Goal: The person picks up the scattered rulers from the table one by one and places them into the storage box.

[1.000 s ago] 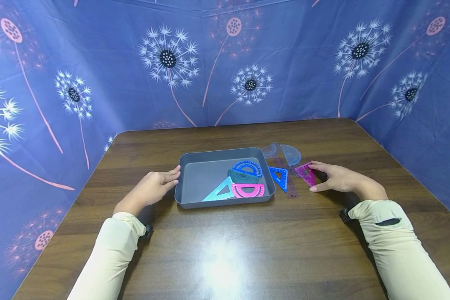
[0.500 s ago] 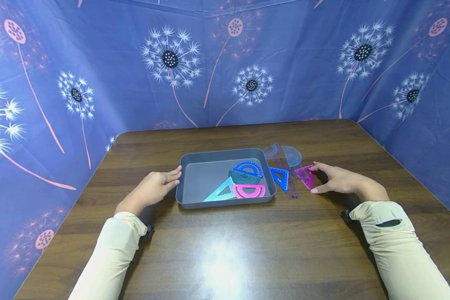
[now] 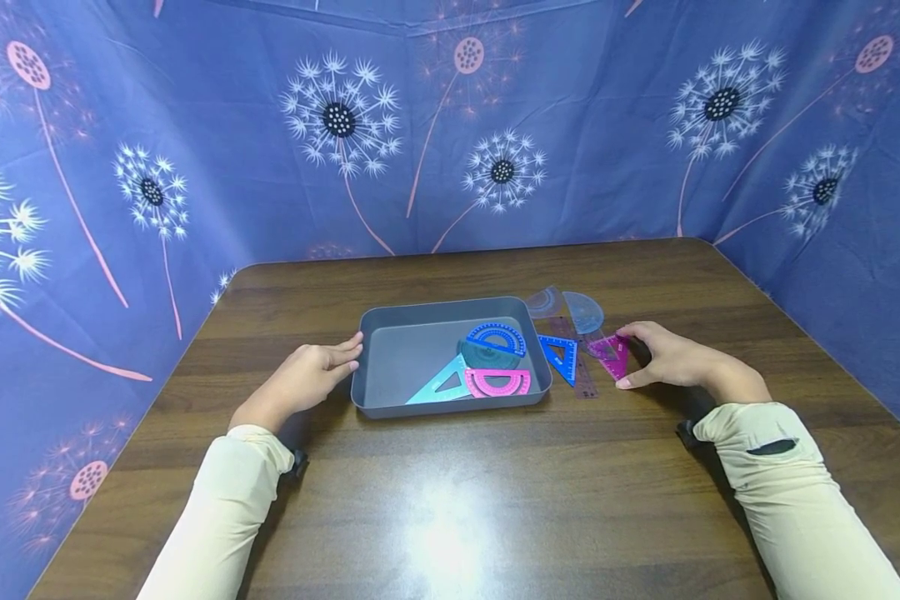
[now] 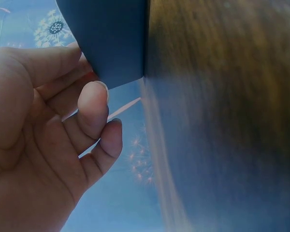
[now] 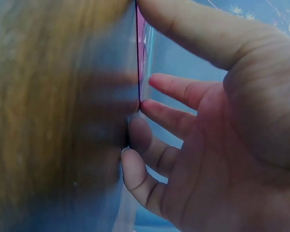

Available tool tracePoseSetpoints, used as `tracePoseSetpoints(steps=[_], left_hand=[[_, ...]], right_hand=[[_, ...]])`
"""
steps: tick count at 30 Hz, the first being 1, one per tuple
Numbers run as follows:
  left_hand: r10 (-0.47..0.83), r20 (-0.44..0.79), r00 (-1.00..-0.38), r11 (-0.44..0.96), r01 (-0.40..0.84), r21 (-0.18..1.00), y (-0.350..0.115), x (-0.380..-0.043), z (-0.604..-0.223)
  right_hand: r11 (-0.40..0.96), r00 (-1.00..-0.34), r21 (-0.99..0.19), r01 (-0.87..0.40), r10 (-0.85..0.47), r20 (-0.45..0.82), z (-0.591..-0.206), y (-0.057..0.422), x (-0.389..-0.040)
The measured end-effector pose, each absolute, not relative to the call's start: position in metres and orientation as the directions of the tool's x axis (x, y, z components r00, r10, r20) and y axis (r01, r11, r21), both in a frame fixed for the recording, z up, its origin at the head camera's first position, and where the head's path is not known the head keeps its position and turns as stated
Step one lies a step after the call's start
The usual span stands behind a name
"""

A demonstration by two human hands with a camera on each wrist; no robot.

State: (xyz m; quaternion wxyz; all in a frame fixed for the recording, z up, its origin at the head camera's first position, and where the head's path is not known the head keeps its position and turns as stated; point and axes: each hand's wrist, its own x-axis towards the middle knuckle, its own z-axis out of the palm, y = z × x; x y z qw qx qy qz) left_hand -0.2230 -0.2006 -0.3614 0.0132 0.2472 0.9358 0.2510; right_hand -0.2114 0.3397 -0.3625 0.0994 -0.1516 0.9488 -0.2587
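In the head view my left hand (image 3: pixel 300 379) rests its fairly straight fingertips and thumb against the left wall of a grey rectangular tray (image 3: pixel 397 333). The left wrist view has the hand beside a tray corner (image 4: pixel 116 43), the other fingers loosely bent. My right hand (image 3: pixel 675 358) pinches a magenta set square (image 3: pixel 611 357) between thumb and fingertips, low over the table. Edge-on, the set square (image 5: pixel 140 53) appears in the right wrist view. Inside the tray lie a turquoise set square (image 3: pixel 438 385), a pink protractor (image 3: pixel 497 383), a blue protractor (image 3: pixel 498 337) and a dark green piece (image 3: pixel 487 357).
Right of the tray are a blue set square (image 3: pixel 562 357), a dark see-through ruler (image 3: pixel 585 383), a pale blue protractor (image 3: pixel 583 312) and a clear protractor (image 3: pixel 543 302). They lie close together on the wooden table (image 3: pixel 570 483). A blue patterned cloth (image 3: pixel 420 125) hangs behind.
The magenta set square has turned slightly and shifted a little toward me under my right hand's fingers. My left hand and the tray stay put.
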Motion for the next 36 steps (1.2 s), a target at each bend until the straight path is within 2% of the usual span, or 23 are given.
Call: tracePoseSetpoints(steps=[17,36], left_hand=[[0.478,0.107,-0.872,0.745,0.467,0.477,-0.2,-0.2202,-0.3605],[0.466,0.098,-0.879,0.752,0.452,0.479,-0.1998,-0.2203,-0.3621]], right_hand=[[0.829,-0.94,-0.534,-0.167,-0.297,-0.167,-0.3606,0.338,-0.2034],[0.848,-0.953,-0.506,-0.157,-0.265,-0.148,-0.3617,0.3352,-0.2022]])
